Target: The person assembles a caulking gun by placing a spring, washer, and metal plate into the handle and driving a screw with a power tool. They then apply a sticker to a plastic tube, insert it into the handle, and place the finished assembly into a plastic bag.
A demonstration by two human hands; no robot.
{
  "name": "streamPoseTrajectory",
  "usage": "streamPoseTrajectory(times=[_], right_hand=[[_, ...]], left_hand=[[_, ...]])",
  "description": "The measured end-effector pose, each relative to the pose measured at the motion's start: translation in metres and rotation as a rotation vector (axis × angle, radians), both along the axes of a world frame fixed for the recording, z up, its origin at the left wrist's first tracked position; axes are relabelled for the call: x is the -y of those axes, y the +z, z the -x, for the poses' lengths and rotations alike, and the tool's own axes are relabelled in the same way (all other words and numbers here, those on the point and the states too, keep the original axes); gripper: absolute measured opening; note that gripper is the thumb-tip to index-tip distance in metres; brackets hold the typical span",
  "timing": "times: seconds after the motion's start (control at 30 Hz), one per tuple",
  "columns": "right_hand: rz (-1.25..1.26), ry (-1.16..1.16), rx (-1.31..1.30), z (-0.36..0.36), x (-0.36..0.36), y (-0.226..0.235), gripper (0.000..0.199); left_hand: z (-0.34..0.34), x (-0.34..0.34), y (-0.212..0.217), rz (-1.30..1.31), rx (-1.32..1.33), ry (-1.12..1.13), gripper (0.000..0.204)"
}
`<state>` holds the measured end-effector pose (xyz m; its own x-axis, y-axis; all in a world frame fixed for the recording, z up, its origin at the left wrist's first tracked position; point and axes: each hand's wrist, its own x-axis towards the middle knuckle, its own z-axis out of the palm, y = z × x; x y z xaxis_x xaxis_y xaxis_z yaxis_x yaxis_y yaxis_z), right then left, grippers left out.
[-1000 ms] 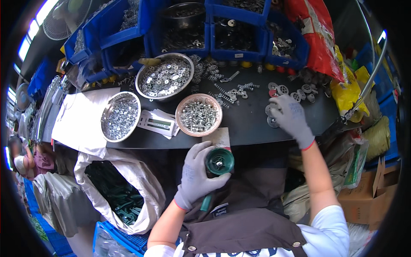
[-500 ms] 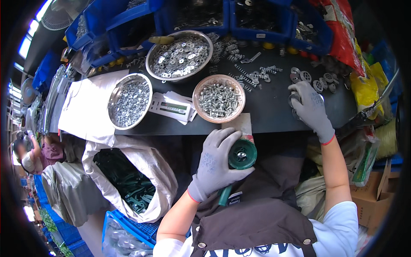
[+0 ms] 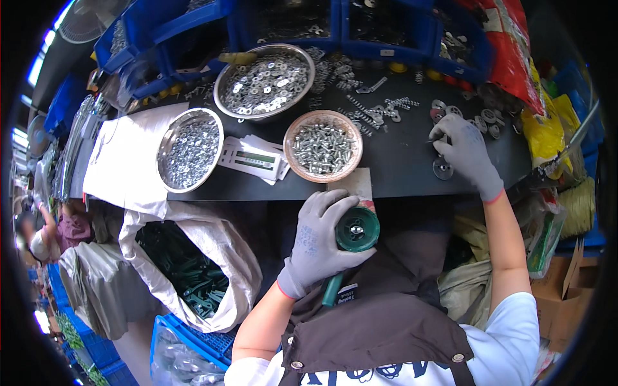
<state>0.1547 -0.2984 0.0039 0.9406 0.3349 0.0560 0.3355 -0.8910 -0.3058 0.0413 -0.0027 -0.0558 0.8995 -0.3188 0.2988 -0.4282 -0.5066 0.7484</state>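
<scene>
My left hand (image 3: 313, 241), in a grey glove, is closed around a green round housing with a stem (image 3: 358, 230), its open face turned up. A shiny metal piece sits at the housing's centre, and the green stem points down toward the apron. Over the right part of the table, my right hand (image 3: 465, 149), also gloved, has its thumb and fingers pinched together. Something small and dark shows at the fingertips, too small to name. A round metal disc (image 3: 442, 168) lies on the table just below those fingers. More metal wheels (image 3: 487, 117) lie beyond the hand.
A bowl of screws (image 3: 323, 146), a bowl of small metal parts (image 3: 190, 151) and a larger bowl of washers (image 3: 264, 80) stand on the table (image 3: 399, 174). Springs (image 3: 364, 110) lie loose behind. Blue bins (image 3: 386, 29) line the back. A white sack (image 3: 238, 270) holds green parts.
My right hand has drawn its fingers together and lifted off the disc, which now shows on the table. The left hand still holds the green housing, and the whole view has shifted slightly.
</scene>
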Motion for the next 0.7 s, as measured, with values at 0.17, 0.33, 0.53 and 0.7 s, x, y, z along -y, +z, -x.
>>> streamPoseTrajectory(times=[0.17, 0.33, 0.53, 0.7], right_hand=[[-0.444, 0.6, 0.059, 0.063, -0.078, 0.021, 0.017], [-0.462, 0.711, 0.107, 0.077, -0.09, -0.006, 0.019], [-0.332, 0.703, 0.22, 0.089, -0.093, 0.003, 0.03], [-0.359, 0.631, 0.229, 0.097, -0.09, -0.023, 0.029]], left_hand=[[0.003, -0.003, -0.002, -0.03, 0.009, 0.022, 0.079], [0.0, 0.0, -0.004, 0.046, 0.04, 0.032, 0.071], [0.0, -0.003, -0.005, -0.002, 0.022, 0.012, 0.072], [0.0, 0.0, -0.004, -0.074, 0.033, -0.015, 0.081]])
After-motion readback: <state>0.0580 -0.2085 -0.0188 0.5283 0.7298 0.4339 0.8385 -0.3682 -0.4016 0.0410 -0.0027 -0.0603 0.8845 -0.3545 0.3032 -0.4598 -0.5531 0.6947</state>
